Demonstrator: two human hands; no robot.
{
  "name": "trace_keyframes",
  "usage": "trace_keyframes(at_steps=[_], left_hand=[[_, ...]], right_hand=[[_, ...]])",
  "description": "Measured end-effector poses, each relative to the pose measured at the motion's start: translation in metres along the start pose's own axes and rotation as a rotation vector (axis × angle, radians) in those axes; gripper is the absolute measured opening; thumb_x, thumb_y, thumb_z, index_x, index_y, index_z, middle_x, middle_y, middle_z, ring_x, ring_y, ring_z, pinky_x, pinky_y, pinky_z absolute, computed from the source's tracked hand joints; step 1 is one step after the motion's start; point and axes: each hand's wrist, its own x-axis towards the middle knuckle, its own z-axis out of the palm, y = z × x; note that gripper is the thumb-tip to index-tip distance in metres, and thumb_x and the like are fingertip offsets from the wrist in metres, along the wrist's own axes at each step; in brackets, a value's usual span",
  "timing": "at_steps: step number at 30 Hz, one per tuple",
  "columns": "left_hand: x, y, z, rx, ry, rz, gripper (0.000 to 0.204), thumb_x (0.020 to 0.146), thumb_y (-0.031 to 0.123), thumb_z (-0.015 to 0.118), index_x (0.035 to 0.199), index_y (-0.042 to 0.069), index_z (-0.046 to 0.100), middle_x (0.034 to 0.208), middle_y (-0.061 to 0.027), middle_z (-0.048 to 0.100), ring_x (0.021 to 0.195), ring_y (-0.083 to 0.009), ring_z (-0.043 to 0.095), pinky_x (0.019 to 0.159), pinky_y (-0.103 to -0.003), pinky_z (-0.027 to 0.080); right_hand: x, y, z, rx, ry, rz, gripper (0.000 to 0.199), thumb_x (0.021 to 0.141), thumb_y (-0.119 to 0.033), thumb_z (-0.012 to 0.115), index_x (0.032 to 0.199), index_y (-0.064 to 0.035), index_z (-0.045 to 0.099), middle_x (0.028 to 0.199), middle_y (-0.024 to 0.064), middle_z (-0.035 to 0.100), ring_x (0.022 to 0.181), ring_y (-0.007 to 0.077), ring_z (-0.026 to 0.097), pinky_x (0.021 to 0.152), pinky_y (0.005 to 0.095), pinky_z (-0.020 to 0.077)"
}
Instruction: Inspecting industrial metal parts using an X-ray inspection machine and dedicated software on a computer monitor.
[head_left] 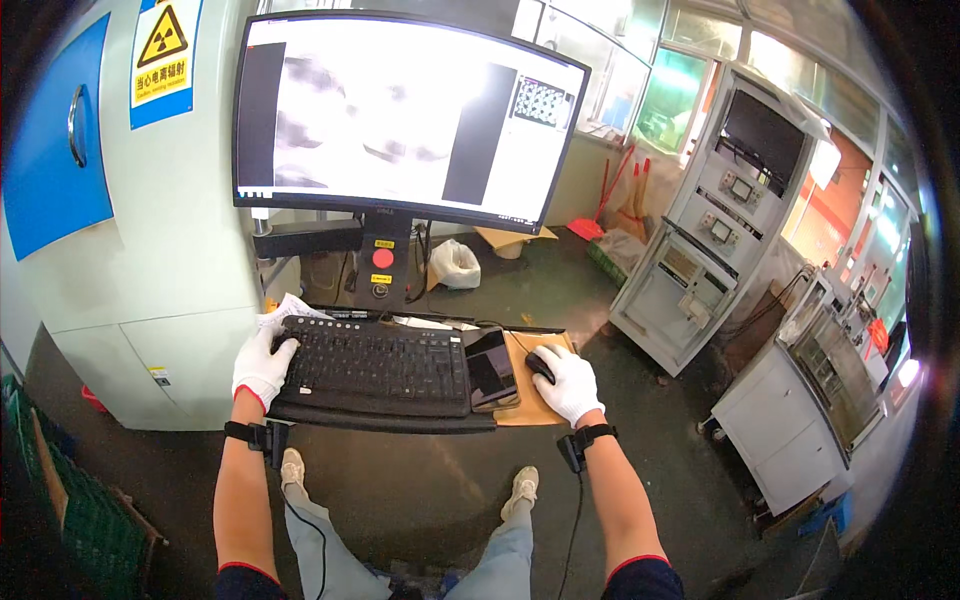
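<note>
below a wide monitor [400,115], left hand [262,365] rests spread on the black plastic keyboard [375,362]; right hand [568,383] cups the black computer mouse [539,366], beside a dark phone [491,366].

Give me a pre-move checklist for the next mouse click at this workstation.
1. Right hand on mouse: ok, palm covers it.
2. Left hand on keyboard: ok, rests at its left edge.
3. Phone clear of mouse: ok, lies between keyboard and mouse, apart from the hand.
4. Monitor on: ok, shows a grey image.
5. Cursor position on screen: cannot tell, too small.
6. Mouse on pad: ok, brown sheet lies under it.
</note>
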Motion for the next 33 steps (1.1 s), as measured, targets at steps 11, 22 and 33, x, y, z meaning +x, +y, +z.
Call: trace_keyframes(at_steps=[11,22,33], left_hand=[[-0.001,0.004,-0.002,0.035,-0.008,-0.024,0.049,0.104,0.037,0.076,0.138,0.003,0.075,0.131,-0.0263,0.080,0.124,-0.0443,0.076,0.109,-0.050,0.058],[0.003,-0.003,-0.001,0.009,-0.001,0.011,0.047,0.102,0.034,0.077,0.138,0.004,0.076,0.130,-0.0261,0.079,0.124,-0.0449,0.075,0.109,-0.051,0.058],[0.004,-0.010,0.001,-0.002,0.003,-0.008,0.050,0.101,0.034,0.079,0.139,0.002,0.075,0.131,-0.0274,0.078,0.126,-0.0447,0.074,0.110,-0.050,0.057]], right_hand=[[-0.001,0.001,-0.002,0.007,0.009,0.001,0.048,0.087,-0.024,0.082,0.133,-0.0145,0.073,0.125,0.0141,0.077,0.109,0.0405,0.076,0.094,0.0513,0.0622],[0.002,0.000,-0.001,0.008,0.002,0.005,0.047,0.088,-0.025,0.082,0.133,-0.0160,0.073,0.125,0.0135,0.077,0.110,0.0396,0.076,0.093,0.0514,0.0620],[0.003,0.000,0.001,0.008,-0.012,0.024,0.048,0.088,-0.024,0.082,0.133,-0.0144,0.073,0.125,0.0137,0.077,0.109,0.0401,0.076,0.094,0.0509,0.0620]])
